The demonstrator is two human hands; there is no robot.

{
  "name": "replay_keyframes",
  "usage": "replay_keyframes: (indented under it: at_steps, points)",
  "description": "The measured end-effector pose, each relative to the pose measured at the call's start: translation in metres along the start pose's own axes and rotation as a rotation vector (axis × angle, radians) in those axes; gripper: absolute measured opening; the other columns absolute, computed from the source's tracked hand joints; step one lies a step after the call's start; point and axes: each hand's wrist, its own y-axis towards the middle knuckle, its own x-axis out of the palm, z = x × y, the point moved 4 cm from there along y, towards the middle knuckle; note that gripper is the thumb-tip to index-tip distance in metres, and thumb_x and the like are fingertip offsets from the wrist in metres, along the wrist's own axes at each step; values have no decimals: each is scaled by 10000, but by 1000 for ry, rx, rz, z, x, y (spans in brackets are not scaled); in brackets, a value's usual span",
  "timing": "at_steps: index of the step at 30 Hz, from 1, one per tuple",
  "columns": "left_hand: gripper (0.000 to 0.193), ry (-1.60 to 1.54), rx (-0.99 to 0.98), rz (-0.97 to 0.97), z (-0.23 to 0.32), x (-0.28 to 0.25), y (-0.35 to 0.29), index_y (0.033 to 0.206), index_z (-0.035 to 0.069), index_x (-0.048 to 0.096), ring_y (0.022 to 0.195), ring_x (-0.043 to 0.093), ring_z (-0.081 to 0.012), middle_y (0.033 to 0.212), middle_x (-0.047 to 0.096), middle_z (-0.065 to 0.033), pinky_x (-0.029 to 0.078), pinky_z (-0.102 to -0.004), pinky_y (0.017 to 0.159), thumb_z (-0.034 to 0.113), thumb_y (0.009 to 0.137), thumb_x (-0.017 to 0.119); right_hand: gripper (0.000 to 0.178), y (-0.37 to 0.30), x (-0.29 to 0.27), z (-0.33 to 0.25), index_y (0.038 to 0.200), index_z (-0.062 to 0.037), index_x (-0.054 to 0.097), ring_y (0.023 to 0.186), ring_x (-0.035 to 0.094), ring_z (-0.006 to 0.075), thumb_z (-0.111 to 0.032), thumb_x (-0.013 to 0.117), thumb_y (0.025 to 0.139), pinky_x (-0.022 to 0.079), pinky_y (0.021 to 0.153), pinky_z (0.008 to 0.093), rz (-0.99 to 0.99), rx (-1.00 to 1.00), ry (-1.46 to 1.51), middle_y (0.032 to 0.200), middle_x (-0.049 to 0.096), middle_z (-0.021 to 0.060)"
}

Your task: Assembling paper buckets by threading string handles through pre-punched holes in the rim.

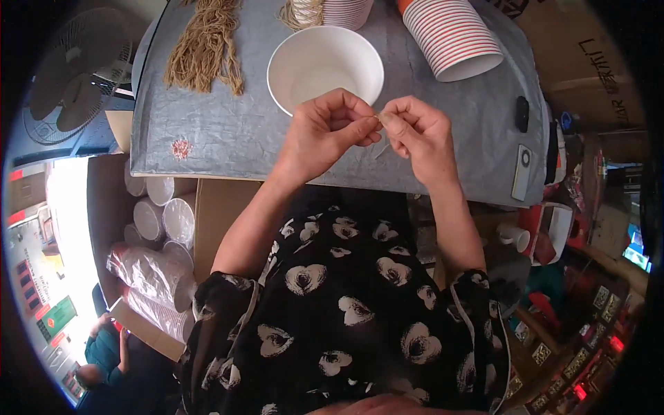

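At the centre of the frame we saw both hands brought fingertip to fingertip, just below the middle of the white bowl. The left hand was curled, thumb and forefinger closed in a pinch; the right hand mirrored it, the other fingers folded loosely in. Between the tips we made out what looked like a thin strand, too small to tell for certain. We judged that they met so closely because something that fine needed both pinches to control it.

The bowl stood mouth up, its near rim partly hidden by the left hand; we could not tell whether they touched. The tan cord bundle lay at the upper left and the red-striped stack of bowls on its side at the upper right, probably to leave working room between them while keeping both within reach.
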Motion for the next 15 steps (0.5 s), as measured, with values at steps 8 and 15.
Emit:
replay_keyframes:
  at_steps: [8, 15]
  points:
    - [83, -28, 6, -24, -1, -2, 1, 1007, -25, 627, 864, 727, -156, 949, 726, -99, 607, -262, 765, 36, 967, 668, 132, -4, -8, 15, 997, -11, 663, 545, 466, 32, -140, 652, 972, 336, 460, 189, 7, 177, 375, 674, 556, -28]
    - [99, -43, 19, -44, -1, -2, 1, 1017, -14, 633, 865, 724, -160, 951, 728, -97, 597, -263, 760, 57, 964, 678, 229, -5, -8, 5, 1132, 11, 663, 581, 466, 29, -158, 635, 979, 352, 494, 192, 7, 80, 181, 699, 557, -24]
